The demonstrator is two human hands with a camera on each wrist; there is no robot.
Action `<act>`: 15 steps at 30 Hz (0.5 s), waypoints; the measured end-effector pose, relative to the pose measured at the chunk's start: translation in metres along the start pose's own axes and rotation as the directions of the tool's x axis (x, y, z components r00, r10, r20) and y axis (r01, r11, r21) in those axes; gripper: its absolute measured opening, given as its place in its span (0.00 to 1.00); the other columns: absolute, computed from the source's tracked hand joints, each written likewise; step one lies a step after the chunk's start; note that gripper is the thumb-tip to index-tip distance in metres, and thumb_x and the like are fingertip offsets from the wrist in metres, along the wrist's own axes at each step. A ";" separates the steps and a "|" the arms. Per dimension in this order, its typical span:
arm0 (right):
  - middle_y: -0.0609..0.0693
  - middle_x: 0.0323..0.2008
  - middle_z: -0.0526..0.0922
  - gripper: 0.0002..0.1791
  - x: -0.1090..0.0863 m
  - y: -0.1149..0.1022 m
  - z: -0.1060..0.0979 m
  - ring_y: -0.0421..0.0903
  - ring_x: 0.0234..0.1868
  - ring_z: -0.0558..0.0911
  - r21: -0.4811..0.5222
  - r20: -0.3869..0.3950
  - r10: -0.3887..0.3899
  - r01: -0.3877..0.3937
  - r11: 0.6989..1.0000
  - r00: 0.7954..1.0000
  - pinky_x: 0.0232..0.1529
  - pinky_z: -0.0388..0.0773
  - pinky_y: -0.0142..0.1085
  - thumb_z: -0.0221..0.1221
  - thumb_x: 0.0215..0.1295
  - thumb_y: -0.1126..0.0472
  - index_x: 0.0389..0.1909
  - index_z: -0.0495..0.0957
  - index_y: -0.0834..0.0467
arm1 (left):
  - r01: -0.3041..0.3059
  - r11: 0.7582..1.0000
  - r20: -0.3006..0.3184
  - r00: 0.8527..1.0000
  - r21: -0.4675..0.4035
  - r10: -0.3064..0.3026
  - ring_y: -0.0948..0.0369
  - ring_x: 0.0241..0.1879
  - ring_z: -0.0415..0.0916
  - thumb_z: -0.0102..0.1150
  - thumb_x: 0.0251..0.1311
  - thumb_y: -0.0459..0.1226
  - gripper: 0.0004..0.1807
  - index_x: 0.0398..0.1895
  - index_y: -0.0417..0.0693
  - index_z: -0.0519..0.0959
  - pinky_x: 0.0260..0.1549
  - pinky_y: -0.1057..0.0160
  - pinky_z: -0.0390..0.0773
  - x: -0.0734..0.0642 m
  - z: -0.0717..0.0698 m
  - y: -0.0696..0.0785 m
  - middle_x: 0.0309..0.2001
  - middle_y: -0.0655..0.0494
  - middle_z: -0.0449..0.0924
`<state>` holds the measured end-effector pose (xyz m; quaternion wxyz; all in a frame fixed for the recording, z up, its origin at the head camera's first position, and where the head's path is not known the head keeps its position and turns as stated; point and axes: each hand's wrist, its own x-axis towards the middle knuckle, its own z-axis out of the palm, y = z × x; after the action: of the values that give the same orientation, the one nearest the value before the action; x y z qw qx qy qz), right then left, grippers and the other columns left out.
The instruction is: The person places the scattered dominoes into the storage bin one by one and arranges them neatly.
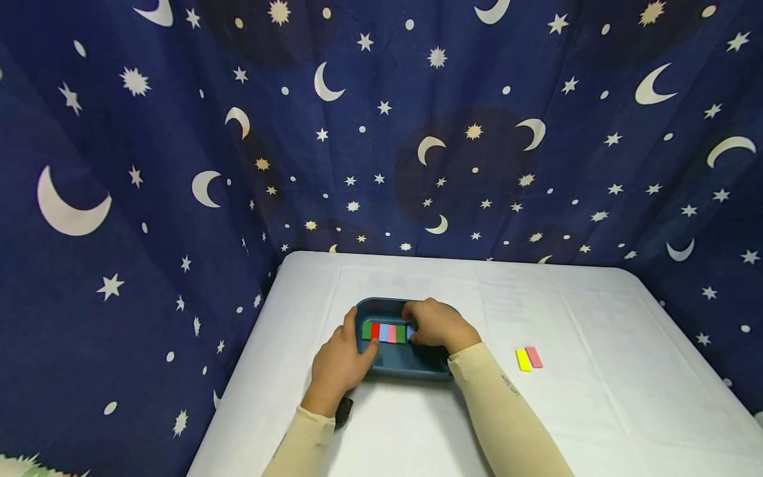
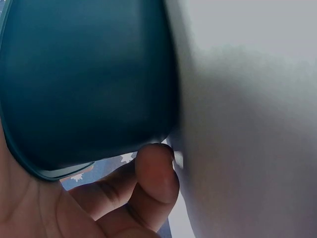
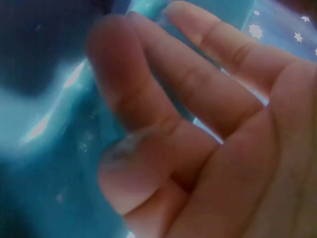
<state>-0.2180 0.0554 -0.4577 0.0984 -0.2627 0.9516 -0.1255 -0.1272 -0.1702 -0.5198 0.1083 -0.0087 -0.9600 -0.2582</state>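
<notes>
Tiles [image 1: 384, 332] lie in one row inside the tray [image 1: 393, 363]: green, red, blue, pink, green, then blue at the right end. The right hand [image 1: 440, 324] has bent fingers beside this last one; whether it pinches it, I cannot tell. The left hand [image 1: 341, 358] grips the tray's left end. Rightward, a yellow tile [image 1: 523, 360] and another pink tile [image 1: 534, 357] rest on the table [image 1: 596, 404].
</notes>
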 end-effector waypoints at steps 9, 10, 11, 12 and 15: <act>0.44 0.37 0.85 0.29 0.006 0.004 0.002 0.45 0.38 0.79 -0.029 -0.019 0.019 -0.020 0.999 1.000 0.45 0.81 0.47 0.81 0.51 0.57 0.55 0.85 0.52 | -0.019 1.000 -0.005 1.000 0.010 0.019 0.50 0.31 0.83 0.59 0.68 0.61 0.47 0.82 0.48 0.58 0.28 0.50 0.81 0.005 0.000 -0.001 0.51 0.43 0.84; 0.44 0.37 0.85 0.30 0.006 0.003 0.002 0.45 0.38 0.79 -0.036 -0.022 0.020 -0.021 0.999 1.000 0.45 0.81 0.47 0.81 0.50 0.58 0.56 0.85 0.52 | -0.022 1.000 -0.007 1.000 0.011 0.022 0.50 0.31 0.83 0.59 0.68 0.61 0.47 0.82 0.48 0.58 0.28 0.50 0.81 0.005 0.000 -0.002 0.51 0.43 0.84; 0.44 0.37 0.85 0.31 0.006 0.003 0.003 0.45 0.38 0.79 -0.045 -0.023 0.020 -0.021 0.999 1.000 0.45 0.81 0.47 0.82 0.49 0.58 0.57 0.85 0.51 | -0.024 1.000 -0.007 1.000 0.012 0.024 0.49 0.32 0.83 0.58 0.68 0.62 0.48 0.82 0.48 0.58 0.29 0.50 0.81 0.005 0.000 -0.002 0.51 0.43 0.84; 0.44 0.37 0.85 0.32 0.007 0.003 0.003 0.45 0.38 0.79 -0.054 -0.027 0.020 -0.022 0.998 0.999 0.45 0.81 0.48 0.82 0.49 0.58 0.57 0.84 0.51 | -0.027 1.000 -0.007 1.000 0.012 0.027 0.49 0.32 0.84 0.58 0.68 0.62 0.48 0.82 0.47 0.58 0.29 0.49 0.82 0.005 0.000 -0.002 0.52 0.43 0.84; 0.45 0.38 0.86 0.32 0.007 0.001 0.005 0.46 0.38 0.80 -0.088 -0.033 0.017 -0.020 0.996 0.999 0.46 0.81 0.48 0.82 0.48 0.57 0.57 0.84 0.51 | -0.030 0.999 -0.003 1.000 0.011 0.030 0.48 0.34 0.85 0.57 0.68 0.64 0.49 0.82 0.48 0.58 0.30 0.49 0.82 0.005 0.000 -0.003 0.53 0.43 0.84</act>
<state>-0.2232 0.0511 -0.4640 0.0727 -0.2559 0.9601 -0.0865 -0.1327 -0.1726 -0.5204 0.1137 -0.0221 -0.9610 -0.2511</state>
